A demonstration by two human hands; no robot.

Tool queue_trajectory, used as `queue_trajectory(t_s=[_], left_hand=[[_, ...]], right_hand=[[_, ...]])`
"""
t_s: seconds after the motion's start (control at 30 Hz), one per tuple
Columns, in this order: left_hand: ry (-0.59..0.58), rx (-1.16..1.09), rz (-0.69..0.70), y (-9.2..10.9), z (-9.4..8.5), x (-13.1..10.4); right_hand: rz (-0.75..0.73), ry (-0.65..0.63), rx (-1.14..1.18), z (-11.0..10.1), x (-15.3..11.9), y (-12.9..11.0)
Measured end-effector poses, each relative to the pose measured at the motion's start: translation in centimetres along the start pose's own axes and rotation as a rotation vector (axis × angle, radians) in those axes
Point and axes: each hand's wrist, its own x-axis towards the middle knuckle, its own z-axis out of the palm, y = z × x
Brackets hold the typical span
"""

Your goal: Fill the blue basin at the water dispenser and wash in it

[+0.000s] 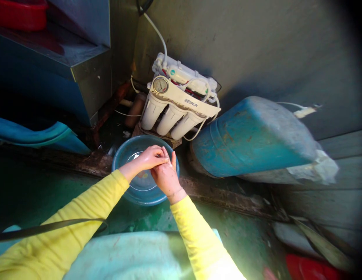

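Note:
My two hands meet above a round blue basin (146,197) that has water in it. My left hand (153,157) reaches in from the left, its fingers bent together against the fingers of the other hand. Wet-looking skin shows on my right hand (166,177), which has its back turned up and its thumb raised apart. Any small thing between the hands is hidden. Behind the basin stands a white water filter unit (181,105) with a round gauge and three canisters.
A tall blue barrel (242,136) leans at the right of the basin. Metal counter (93,77) and red tub (20,15) are at upper left. A dark ledge (227,198) crosses the green floor (157,219). A red object (312,268) lies at lower right.

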Motion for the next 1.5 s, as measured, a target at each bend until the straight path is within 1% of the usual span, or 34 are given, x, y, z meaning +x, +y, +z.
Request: queue_trajectory(t_s=[0.13,0.37,0.5,0.6,0.7,0.8,1.0,1.1,1.2,1.3,1.4,1.5], left_hand=[[-0.021,-0.073,-0.026,0.2,0.1,-0.2],[0.005,-0.062,-0.038,0.7,0.4,-0.2],[0.018,-0.106,-0.002,0.8,0.1,-0.2],[0.024,-0.145,-0.009,0.9,-0.2,-0.2],[0.005,-0.172,-0.009,0.9,-0.3,-0.2],[-0.011,-0.174,-0.009,0.8,-0.4,-0.1],[0.013,-0.144,0.007,0.4,-0.7,0.1],[0.063,-0.092,-0.040,-0.1,-1.1,0.4],[0.188,-0.074,-0.090,-0.6,-1.5,0.8],[0.295,-0.061,-0.103,-1.2,-1.8,1.0],[0.339,-0.024,-0.101,-1.6,-1.9,1.1],[0.354,-0.032,-0.073,-1.9,-2.0,1.1]], right_hand=[[-0.001,-0.003,-0.008,0.4,-0.3,-0.1],[0.016,-0.002,-0.016,0.6,-0.3,0.0],[0.013,-0.010,-0.012,0.4,-0.2,0.0],[0.008,-0.010,-0.015,0.4,-0.2,0.0],[0.001,-0.013,-0.013,0.5,-0.2,0.0],[-0.002,-0.021,-0.007,0.5,-0.2,0.1],[-0.017,-0.018,0.000,0.3,0.0,-0.1],[-0.038,-0.035,-0.001,0.0,0.0,-0.2],[-0.042,-0.032,-0.006,-0.3,0.0,-0.4],[-0.047,-0.032,-0.007,-0.4,0.0,-0.6],[-0.060,-0.046,-0.011,-0.4,0.0,-0.7],[-0.077,-0.059,-0.020,-0.4,0.0,-0.7]])
